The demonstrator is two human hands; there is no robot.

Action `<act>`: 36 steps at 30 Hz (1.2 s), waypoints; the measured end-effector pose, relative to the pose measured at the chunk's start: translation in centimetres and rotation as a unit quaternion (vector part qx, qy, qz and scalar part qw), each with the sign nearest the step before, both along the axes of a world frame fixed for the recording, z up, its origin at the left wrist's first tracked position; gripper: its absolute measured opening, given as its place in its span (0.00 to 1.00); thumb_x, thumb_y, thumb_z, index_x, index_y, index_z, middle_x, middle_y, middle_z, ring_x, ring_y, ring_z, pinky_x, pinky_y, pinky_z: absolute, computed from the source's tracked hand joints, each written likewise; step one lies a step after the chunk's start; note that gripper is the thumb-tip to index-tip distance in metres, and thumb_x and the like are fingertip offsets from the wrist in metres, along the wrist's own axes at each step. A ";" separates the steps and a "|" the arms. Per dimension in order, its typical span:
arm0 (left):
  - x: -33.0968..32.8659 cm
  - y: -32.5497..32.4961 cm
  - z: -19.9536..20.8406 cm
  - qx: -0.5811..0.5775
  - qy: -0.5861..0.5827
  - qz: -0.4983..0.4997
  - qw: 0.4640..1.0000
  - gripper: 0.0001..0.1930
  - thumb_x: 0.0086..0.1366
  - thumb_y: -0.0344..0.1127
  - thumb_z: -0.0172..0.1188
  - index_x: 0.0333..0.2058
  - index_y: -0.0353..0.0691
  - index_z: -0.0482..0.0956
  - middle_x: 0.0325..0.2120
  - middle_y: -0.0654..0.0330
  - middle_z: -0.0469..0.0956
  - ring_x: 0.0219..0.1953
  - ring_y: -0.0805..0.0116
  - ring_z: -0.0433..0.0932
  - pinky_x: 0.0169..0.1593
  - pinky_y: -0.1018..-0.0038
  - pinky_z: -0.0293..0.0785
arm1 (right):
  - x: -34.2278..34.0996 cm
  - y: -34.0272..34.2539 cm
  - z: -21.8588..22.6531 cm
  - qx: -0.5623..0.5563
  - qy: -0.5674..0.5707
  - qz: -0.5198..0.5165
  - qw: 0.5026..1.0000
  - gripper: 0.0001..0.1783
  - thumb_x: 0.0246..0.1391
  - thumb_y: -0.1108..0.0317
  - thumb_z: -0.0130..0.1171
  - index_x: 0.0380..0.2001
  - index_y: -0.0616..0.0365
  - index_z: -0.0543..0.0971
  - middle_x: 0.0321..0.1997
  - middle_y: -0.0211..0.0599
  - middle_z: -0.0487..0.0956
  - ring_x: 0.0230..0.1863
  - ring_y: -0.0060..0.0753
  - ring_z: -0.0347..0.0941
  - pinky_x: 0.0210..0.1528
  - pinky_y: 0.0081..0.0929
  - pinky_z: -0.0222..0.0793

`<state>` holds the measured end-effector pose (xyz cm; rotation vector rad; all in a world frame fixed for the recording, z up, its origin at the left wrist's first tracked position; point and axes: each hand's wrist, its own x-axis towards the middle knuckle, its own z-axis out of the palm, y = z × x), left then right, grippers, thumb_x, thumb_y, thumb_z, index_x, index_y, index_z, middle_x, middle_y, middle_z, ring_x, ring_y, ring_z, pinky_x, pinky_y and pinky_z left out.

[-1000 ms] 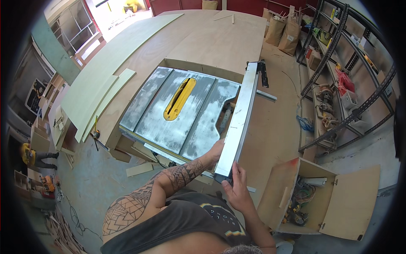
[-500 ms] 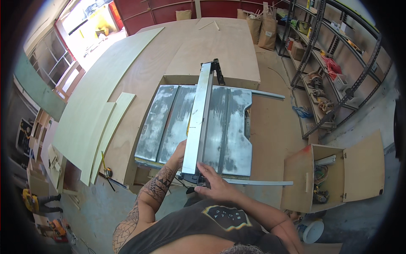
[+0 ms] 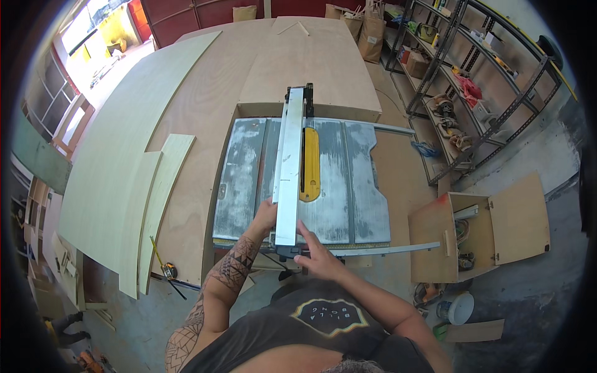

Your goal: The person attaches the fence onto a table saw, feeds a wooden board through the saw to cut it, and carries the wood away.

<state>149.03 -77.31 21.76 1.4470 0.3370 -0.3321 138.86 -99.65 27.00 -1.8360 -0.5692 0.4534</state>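
Observation:
A long silver rip fence with black end clamps lies front to back across the worn grey table saw top. My left hand grips its left side near the front end, its fingertips partly hidden by the metal. At the fence's front right, my right hand has its index finger stretched along the side and its thumb at the black front clamp, fingers apart. The yellow throat plate with its dark slot lies just right of the fence. I see no raised blade there.
A large plywood worktable surrounds the saw. Pale plywood sheets and strips and a tape measure lie left. Metal rails stick out right, near an open wooden cabinet and metal shelving. A white bucket stands lower right.
The fence has shifted left over the saw top and stands straighter, with both hands moving along with it. The yellow throat plate, mostly covered before, now shows. The head view has also shifted.

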 end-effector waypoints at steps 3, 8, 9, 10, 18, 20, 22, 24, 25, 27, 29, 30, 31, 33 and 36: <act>1.4 -2.6 -1.3 0.257 -0.101 0.003 0.961 0.22 0.72 0.44 0.63 0.49 0.26 0.82 0.36 0.50 0.88 0.40 0.60 0.87 0.43 0.64 0.82 | 1.2 -3.5 1.3 0.020 0.049 -0.018 0.998 0.57 0.56 0.72 0.61 0.82 0.56 0.41 0.76 0.60 0.61 0.73 0.55 0.65 0.74 0.40 0.64; 1.7 -12.9 3.3 0.307 -0.120 -0.032 0.944 0.25 0.68 0.42 0.63 0.49 0.21 0.71 0.40 0.32 0.84 0.44 0.37 0.86 0.49 0.54 0.81 | 4.7 -12.0 1.9 0.042 0.172 -0.101 0.979 0.45 0.70 0.56 0.51 0.80 0.65 0.45 0.78 0.66 0.60 0.80 0.56 0.56 0.79 0.41 0.53; 2.0 -14.4 2.2 0.303 -0.129 -0.057 0.943 0.26 0.68 0.41 0.62 0.50 0.21 0.67 0.40 0.30 0.83 0.44 0.34 0.85 0.49 0.52 0.81 | 5.4 -12.3 0.5 -0.063 0.095 -0.147 0.983 0.45 0.72 0.50 0.48 0.79 0.67 0.46 0.78 0.69 0.58 0.81 0.60 0.52 0.80 0.44 0.49; 1.9 -16.0 2.2 0.297 -0.144 -0.086 0.940 0.26 0.68 0.40 0.61 0.50 0.21 0.64 0.39 0.28 0.82 0.43 0.32 0.85 0.48 0.51 0.80 | 5.9 -12.8 -0.9 -0.166 0.012 -0.195 0.967 0.47 0.74 0.43 0.45 0.78 0.70 0.47 0.79 0.72 0.55 0.82 0.64 0.48 0.82 0.46 0.44; 1.3 -18.3 1.3 0.339 -0.145 -0.139 0.919 0.26 0.65 0.39 0.63 0.47 0.21 0.63 0.37 0.24 0.80 0.43 0.28 0.83 0.48 0.49 0.80 | 5.5 -10.9 -6.6 -0.147 -0.021 -0.290 0.945 0.52 0.74 0.37 0.42 0.76 0.78 0.48 0.79 0.79 0.50 0.82 0.76 0.40 0.83 0.54 0.39; 1.3 -16.4 0.8 0.368 -0.209 -0.091 0.902 0.22 0.64 0.40 0.64 0.42 0.24 0.69 0.36 0.31 0.81 0.41 0.34 0.83 0.46 0.52 0.78 | 5.7 -9.4 -5.5 -0.052 -0.047 -0.295 0.953 0.47 0.75 0.46 0.47 0.74 0.80 0.49 0.79 0.79 0.49 0.82 0.75 0.42 0.83 0.54 0.39; 0.6 -13.9 2.5 0.338 -0.184 -0.069 0.920 0.20 0.64 0.40 0.64 0.40 0.26 0.70 0.35 0.33 0.81 0.40 0.35 0.83 0.45 0.53 0.78 | 5.5 -7.0 -3.6 -0.071 -0.114 -0.286 0.949 0.39 0.68 0.67 0.52 0.73 0.81 0.51 0.78 0.78 0.51 0.80 0.75 0.46 0.82 0.54 0.42; -0.5 -12.4 3.6 0.306 -0.156 -0.045 0.938 0.19 0.64 0.40 0.64 0.39 0.27 0.72 0.34 0.34 0.81 0.39 0.36 0.82 0.44 0.54 0.77 | 5.0 -4.6 -1.4 -0.072 -0.147 -0.274 0.948 0.37 0.65 0.75 0.51 0.72 0.82 0.52 0.77 0.78 0.51 0.80 0.77 0.46 0.82 0.56 0.43; -0.6 -12.3 3.9 0.311 -0.163 -0.026 0.936 0.18 0.64 0.40 0.64 0.38 0.28 0.72 0.34 0.34 0.81 0.38 0.36 0.82 0.44 0.54 0.77 | 5.2 -4.0 -1.1 -0.085 -0.172 -0.271 0.943 0.37 0.63 0.77 0.50 0.71 0.82 0.52 0.77 0.78 0.50 0.79 0.78 0.46 0.82 0.57 0.43; -0.8 -12.5 4.0 0.318 -0.171 -0.002 0.933 0.18 0.64 0.40 0.64 0.37 0.28 0.73 0.33 0.34 0.80 0.37 0.36 0.82 0.43 0.54 0.77 | 5.3 -4.5 -1.7 -0.090 -0.177 -0.264 0.944 0.37 0.64 0.76 0.50 0.72 0.83 0.51 0.77 0.80 0.48 0.79 0.79 0.45 0.82 0.58 0.42; -0.7 -14.8 3.4 0.390 -0.129 -0.036 0.911 0.20 0.65 0.40 0.63 0.43 0.26 0.71 0.39 0.28 0.81 0.44 0.29 0.82 0.48 0.47 0.78 | 5.4 -6.9 -3.6 -0.089 -0.124 -0.258 0.954 0.38 0.64 0.77 0.48 0.72 0.83 0.50 0.77 0.80 0.48 0.80 0.79 0.44 0.82 0.58 0.42; -0.7 -16.1 1.7 0.393 -0.150 -0.026 0.907 0.21 0.65 0.41 0.64 0.44 0.28 0.70 0.36 0.30 0.81 0.42 0.30 0.83 0.45 0.48 0.78 | 5.5 -8.4 -5.5 -0.069 -0.120 -0.253 0.957 0.38 0.64 0.76 0.47 0.73 0.82 0.49 0.78 0.79 0.47 0.80 0.80 0.42 0.82 0.59 0.41; -0.3 -17.8 0.6 0.401 -0.141 -0.052 0.903 0.23 0.65 0.40 0.64 0.48 0.28 0.67 0.38 0.26 0.81 0.44 0.26 0.82 0.47 0.44 0.78 | 5.8 -10.1 -7.4 -0.081 -0.090 -0.252 0.960 0.39 0.64 0.75 0.48 0.74 0.80 0.49 0.78 0.78 0.49 0.82 0.80 0.38 0.80 0.68 0.36; -1.0 -19.8 -0.9 0.396 -0.140 -0.058 0.906 0.23 0.65 0.39 0.64 0.48 0.28 0.66 0.36 0.24 0.80 0.42 0.24 0.81 0.47 0.42 0.78 | 5.7 -12.3 -7.2 -0.266 -0.051 -0.207 0.940 0.40 0.65 0.72 0.50 0.76 0.75 0.50 0.79 0.76 0.50 0.83 0.79 0.33 0.78 0.78 0.30; -0.8 -21.1 -0.6 0.386 -0.135 -0.113 0.905 0.30 0.66 0.41 0.66 0.56 0.24 0.66 0.38 0.23 0.80 0.44 0.25 0.81 0.49 0.43 0.79 | 5.5 -14.6 -11.0 -0.332 -0.129 -0.229 0.906 0.41 0.67 0.68 0.51 0.78 0.68 0.50 0.81 0.71 0.50 0.83 0.78 0.30 0.76 0.82 0.25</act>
